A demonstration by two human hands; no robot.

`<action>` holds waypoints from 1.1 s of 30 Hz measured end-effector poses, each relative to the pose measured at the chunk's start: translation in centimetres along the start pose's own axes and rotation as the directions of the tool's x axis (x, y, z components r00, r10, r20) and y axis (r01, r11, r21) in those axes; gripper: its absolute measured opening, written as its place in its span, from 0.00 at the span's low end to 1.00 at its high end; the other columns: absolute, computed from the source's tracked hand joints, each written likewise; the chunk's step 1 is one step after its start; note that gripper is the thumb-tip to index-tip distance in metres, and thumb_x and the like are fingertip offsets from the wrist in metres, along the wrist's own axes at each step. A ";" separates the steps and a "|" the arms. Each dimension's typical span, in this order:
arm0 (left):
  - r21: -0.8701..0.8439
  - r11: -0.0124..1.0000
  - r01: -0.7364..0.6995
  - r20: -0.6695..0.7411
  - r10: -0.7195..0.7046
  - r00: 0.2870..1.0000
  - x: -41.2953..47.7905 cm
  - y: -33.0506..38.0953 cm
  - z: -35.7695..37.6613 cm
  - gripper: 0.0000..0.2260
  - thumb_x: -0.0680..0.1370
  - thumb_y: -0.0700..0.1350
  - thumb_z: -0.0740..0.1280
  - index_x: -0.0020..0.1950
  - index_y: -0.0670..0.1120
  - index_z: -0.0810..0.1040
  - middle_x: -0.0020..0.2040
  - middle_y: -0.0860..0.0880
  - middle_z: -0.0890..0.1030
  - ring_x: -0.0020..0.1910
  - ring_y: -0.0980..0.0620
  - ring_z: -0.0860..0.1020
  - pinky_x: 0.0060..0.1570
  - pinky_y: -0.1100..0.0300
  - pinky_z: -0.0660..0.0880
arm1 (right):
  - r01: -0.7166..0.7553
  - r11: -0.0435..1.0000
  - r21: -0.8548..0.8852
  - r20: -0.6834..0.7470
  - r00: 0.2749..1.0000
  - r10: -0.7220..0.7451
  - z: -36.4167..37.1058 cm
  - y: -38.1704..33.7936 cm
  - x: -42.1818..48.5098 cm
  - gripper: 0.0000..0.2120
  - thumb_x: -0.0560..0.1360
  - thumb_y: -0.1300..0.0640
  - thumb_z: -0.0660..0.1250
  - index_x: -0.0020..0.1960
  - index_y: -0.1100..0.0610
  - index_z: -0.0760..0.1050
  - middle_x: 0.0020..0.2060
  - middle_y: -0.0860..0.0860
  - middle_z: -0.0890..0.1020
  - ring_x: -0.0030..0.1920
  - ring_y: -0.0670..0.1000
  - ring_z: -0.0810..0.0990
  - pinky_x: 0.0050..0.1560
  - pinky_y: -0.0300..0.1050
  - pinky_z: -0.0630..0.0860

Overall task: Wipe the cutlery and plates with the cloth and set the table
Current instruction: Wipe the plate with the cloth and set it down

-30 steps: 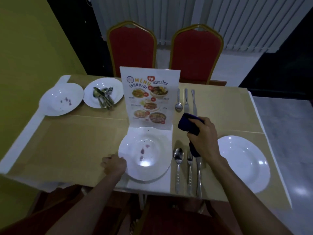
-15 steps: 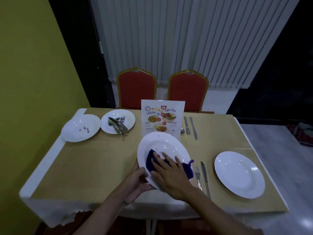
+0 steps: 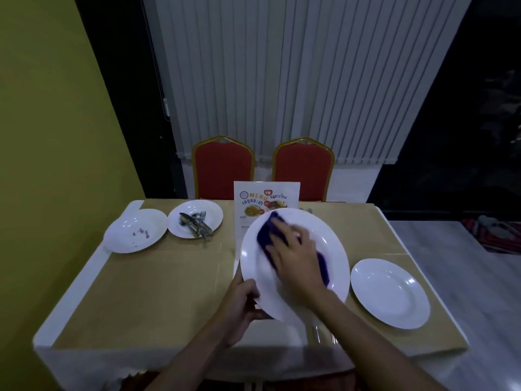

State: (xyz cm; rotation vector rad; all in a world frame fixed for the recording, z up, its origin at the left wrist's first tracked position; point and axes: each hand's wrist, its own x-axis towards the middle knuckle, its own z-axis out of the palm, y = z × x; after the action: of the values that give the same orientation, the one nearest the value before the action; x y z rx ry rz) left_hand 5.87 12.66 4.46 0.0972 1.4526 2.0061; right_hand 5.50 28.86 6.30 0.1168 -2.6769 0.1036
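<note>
Plate [image 3: 332, 249] tilted up above the near table [image 3: 158, 292] edge, its lower rim gripped by the left hand [image 3: 242, 303]. The right hand [image 3: 298, 261], fingers spread, presses a blue cloth [image 3: 267, 232] flat against its face.

The upright menu card [image 3: 266, 200] at the far side of the tabletop [image 3: 158, 286] reads "MENU" in orange, with Thai lettering beside and below it.

Two red chairs [image 3: 224, 167] and a standing menu card [image 3: 253, 198] before white blinds [image 3: 296, 80].
</note>
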 end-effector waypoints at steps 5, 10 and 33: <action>0.074 0.997 -0.027 0.051 0.023 0.998 -0.2 1.5 0.4 0.37 0.64 0.37 0.59 0.70 0.64 0.68 0.48 0.47 0.81 0.37 0.46 0.75 0.40 0.47 0.80 | -0.336 0.925 0.176 -0.177 0.914 0.366 -0.6 -0.3 2.5 0.24 0.81 0.46 0.58 0.76 0.44 0.61 0.76 0.43 0.63 0.63 0.60 0.67 0.58 0.58 0.68; 0.093 0.995 -0.021 0.093 0.013 0.996 -1.2 1.1 0.0 0.37 0.66 0.34 0.58 0.71 0.64 0.67 0.44 0.51 0.83 0.33 0.49 0.78 0.36 0.49 0.80 | 0.144 0.968 0.205 -0.268 0.960 -0.086 -0.3 2.2 1.6 0.23 0.80 0.59 0.62 0.75 0.52 0.64 0.74 0.48 0.68 0.66 0.57 0.69 0.61 0.60 0.72; -0.277 0.958 -0.067 -0.089 0.044 0.995 1.1 1.7 -1.3 0.25 0.75 0.32 0.52 0.71 0.43 0.70 0.59 0.43 0.83 0.54 0.38 0.80 0.42 0.44 0.82 | 0.210 0.975 0.069 -0.065 0.976 -0.206 -1.5 1.5 -6.0 0.11 0.66 0.57 0.80 0.48 0.55 0.85 0.42 0.52 0.85 0.34 0.58 0.79 0.36 0.45 0.79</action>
State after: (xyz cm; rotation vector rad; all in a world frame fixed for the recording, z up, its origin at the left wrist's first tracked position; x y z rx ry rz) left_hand 3.70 11.86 5.12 -0.0668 1.2100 2.2642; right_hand 11.31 30.92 4.86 0.4106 -2.5861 0.1401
